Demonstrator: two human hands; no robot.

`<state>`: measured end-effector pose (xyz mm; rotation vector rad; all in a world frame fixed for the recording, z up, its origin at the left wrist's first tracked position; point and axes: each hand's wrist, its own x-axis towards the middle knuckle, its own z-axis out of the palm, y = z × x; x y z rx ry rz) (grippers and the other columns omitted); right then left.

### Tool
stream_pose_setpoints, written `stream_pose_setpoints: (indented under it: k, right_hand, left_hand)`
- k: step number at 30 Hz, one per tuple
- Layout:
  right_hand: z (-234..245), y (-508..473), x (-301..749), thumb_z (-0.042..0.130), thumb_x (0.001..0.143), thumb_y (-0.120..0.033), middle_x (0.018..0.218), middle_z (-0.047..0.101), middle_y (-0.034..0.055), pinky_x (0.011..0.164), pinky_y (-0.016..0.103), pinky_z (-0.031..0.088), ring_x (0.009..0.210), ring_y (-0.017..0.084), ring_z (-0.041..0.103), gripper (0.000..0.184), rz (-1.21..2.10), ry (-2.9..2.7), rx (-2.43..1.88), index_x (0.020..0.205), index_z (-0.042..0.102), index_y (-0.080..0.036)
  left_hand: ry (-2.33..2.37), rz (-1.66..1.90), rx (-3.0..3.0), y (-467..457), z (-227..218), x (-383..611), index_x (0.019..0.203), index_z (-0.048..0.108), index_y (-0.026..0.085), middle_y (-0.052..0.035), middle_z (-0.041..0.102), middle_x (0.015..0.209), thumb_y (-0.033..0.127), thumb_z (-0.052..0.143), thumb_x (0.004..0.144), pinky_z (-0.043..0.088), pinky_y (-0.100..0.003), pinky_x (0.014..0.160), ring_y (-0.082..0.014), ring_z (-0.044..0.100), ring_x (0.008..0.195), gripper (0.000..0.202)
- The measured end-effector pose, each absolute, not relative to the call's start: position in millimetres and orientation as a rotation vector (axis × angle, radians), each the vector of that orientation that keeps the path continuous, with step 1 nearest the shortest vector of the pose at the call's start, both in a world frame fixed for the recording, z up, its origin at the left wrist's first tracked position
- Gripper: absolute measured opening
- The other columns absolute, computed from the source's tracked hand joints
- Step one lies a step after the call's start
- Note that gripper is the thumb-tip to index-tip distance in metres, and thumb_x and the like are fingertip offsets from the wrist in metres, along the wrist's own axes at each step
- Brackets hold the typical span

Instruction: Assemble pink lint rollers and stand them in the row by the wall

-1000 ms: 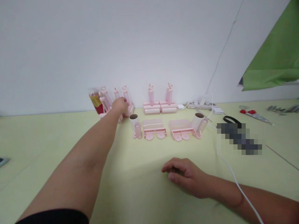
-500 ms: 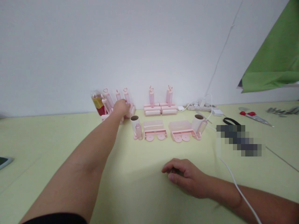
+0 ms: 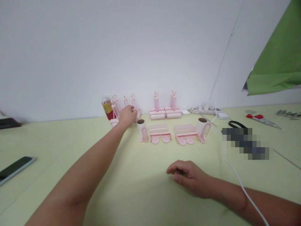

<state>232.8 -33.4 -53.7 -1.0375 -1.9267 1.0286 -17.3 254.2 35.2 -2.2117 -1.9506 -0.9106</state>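
Observation:
My left hand [image 3: 128,115] reaches to the pink group at the back left, fingers curled down by the pink bases. Whatever the fingers may hold is hidden behind the hand. Around it stand clear pink handles [image 3: 134,101] with heart-shaped loops. On the table in front lies my right hand [image 3: 191,179], loosely curled, thumb apart from the fingers, holding nothing. Beyond it are two pink cases with lifted clear covers, a left case [image 3: 161,135] and a right case [image 3: 187,136], with round pink discs [image 3: 155,141] before them. A white paper roll [image 3: 141,126] stands beside the left case, another roll [image 3: 200,126] beside the right.
Assembled pink rollers [image 3: 157,116] stand against the wall. A red-and-yellow packet [image 3: 108,108] is at the back left, a phone [image 3: 16,169] at the left. Rightward are a power strip [image 3: 204,111], red-handled scissors [image 3: 263,121] and a black loop [image 3: 237,124]. A white cable [image 3: 240,182] crosses my right forearm.
The view has swung left, bringing more of the phone into sight. My left hand stays at the left pink group, its thumb side now more visible. My right hand rests as before.

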Motion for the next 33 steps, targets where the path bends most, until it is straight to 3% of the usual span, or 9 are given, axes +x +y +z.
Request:
stream_pose_setpoints:
  k: [4,8,11,15,21,33]
  right_hand:
    - [-56,-32,233,0.058,0.091,-0.04,0.091,0.067,0.0059,0.073,0.029,0.046,0.077,0.016,0.058,0.029,1.019,-1.934,-1.021,0.106,0.069,-0.018]
    - [-59,-32,233,0.059,0.09,-0.038,0.093,0.068,0.006,0.073,0.029,0.046,0.078,0.016,0.059,0.028,1.027,-1.932,-1.023,0.106,0.069,-0.018]
    - [-59,-33,233,0.059,0.089,-0.035,0.095,0.069,0.0063,0.074,0.029,0.046,0.079,0.017,0.059,0.026,1.023,-1.926,-1.032,0.106,0.069,-0.017]
    - [-57,-33,233,0.059,0.088,-0.032,0.095,0.07,0.0067,0.075,0.029,0.047,0.08,0.017,0.06,0.025,1.009,-1.936,-1.028,0.104,0.069,-0.017]
    - [-55,-30,233,0.059,0.087,-0.03,0.096,0.071,0.0058,0.078,0.03,0.047,0.083,0.018,0.061,0.025,0.993,-1.963,-0.992,0.105,0.07,-0.017]
    - [-57,-32,233,0.059,0.086,-0.027,0.092,0.071,0.0037,0.078,0.03,0.047,0.084,0.019,0.062,0.02,1.003,-1.968,-0.996,0.099,0.07,-0.017]
  left_hand:
    - [-1.87,-0.91,-2.348,224,50,-10,0.093,0.073,0.016,-0.0089,0.074,0.092,0.031,0.054,0.082,0.049,-0.033,0.079,-0.0246,0.066,0.087,0.026]
    - [-1.739,-0.981,-2.447,179,65,5,0.105,0.07,0.018,-0.0055,0.074,0.098,0.031,0.05,0.087,0.048,-0.03,0.079,-0.0208,0.066,0.086,0.03]
    - [-1.485,-1.04,-2.633,140,68,18,0.097,0.071,0.019,-0.0032,0.074,0.091,0.031,0.051,0.088,0.047,-0.029,0.077,-0.0187,0.065,0.08,0.025]
    - [-1.503,-1.111,-2.697,89,46,27,0.093,0.071,0.02,-0.002,0.072,0.078,0.031,0.052,0.087,0.044,-0.028,0.067,-0.0162,0.062,0.067,0.022]
    - [-1.482,-0.753,-3.124,29,-14,35,0.082,0.071,0.02,-0.0025,0.069,0.073,0.029,0.052,0.086,0.04,-0.026,0.059,-0.0151,0.058,0.064,0.021]
    - [-1.473,-0.676,-3.263,20,-35,38,0.086,0.073,0.02,-0.0037,0.073,0.08,0.031,0.048,0.089,0.046,-0.026,0.068,-0.0166,0.062,0.072,0.027]
